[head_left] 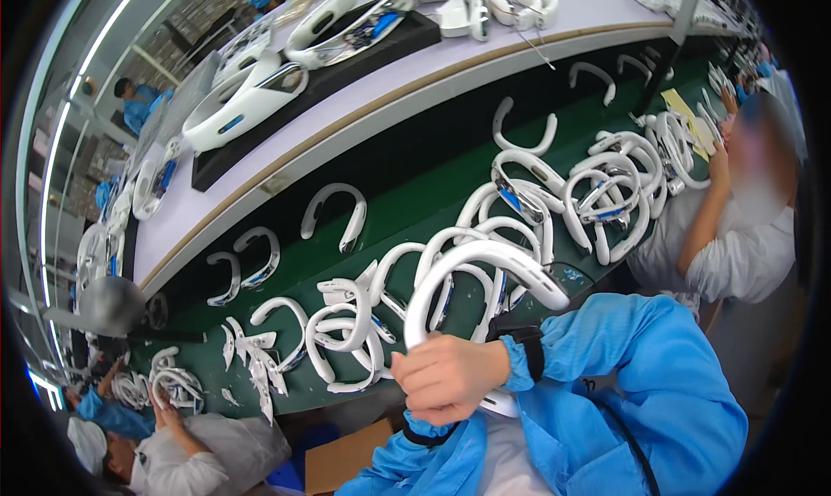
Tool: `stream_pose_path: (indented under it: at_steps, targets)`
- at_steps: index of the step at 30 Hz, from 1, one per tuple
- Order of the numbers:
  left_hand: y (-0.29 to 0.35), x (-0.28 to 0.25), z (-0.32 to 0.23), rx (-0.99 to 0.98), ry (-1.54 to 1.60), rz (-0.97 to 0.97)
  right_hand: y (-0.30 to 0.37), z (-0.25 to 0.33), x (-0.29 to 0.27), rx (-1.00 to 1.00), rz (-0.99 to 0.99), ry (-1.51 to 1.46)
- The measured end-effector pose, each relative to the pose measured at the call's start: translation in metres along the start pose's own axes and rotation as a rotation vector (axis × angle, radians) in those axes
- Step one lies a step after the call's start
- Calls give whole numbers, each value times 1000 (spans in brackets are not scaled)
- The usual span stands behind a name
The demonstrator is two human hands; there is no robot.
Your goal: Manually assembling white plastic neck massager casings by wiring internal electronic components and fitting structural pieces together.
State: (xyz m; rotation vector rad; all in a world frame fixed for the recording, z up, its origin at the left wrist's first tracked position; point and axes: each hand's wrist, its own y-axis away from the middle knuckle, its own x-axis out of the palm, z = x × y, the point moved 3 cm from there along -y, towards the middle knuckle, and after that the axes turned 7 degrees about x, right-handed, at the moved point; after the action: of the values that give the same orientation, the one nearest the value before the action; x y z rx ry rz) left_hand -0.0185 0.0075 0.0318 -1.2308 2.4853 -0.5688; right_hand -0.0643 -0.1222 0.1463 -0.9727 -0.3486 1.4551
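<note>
Before my chest, my right hand [448, 379] closes round one arm of a white C-shaped neck fan [421, 305]. The curve of the fan rises above my fist and its vented end points right. A white end [499, 402] shows below my wrist. My left forearm comes up from the lower edge to a blue cuff with a black strap [426, 435]. The left hand is mostly hidden behind the right, so its fingers cannot be made out. Just beyond my hands, several similar white neck fans [346, 323] lie in a heap on the green bench [303, 392].
A raised lilac shelf [363, 89] carries opened fan housings on a black foam block [320, 89]. More fans [610, 184] pile up at the right. Co-workers sit close by at right [736, 236] and lower left [199, 453]. A cardboard box [346, 457] stands below the bench.
</note>
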Motion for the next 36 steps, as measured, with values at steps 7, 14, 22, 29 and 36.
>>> stream_pose_path:
  at_steps: [7, 14, 22, 29, 36]
  targets:
    - [-7, 16, -11, -442, 243, -245, 32, -3, 11, 306, -279, 102]
    - [-47, 14, 16, -548, 437, -323, 77, -50, 29, 824, -138, -279]
    - [-73, 31, -11, -454, 487, -303, 67, -43, 19, 794, -84, -457]
    - [-54, 32, -2, -564, 362, -279, 78, -34, 24, 776, 4, -217]
    - [-41, 26, -10, -546, 315, -212, 108, -52, 9, 1009, -244, -1206]
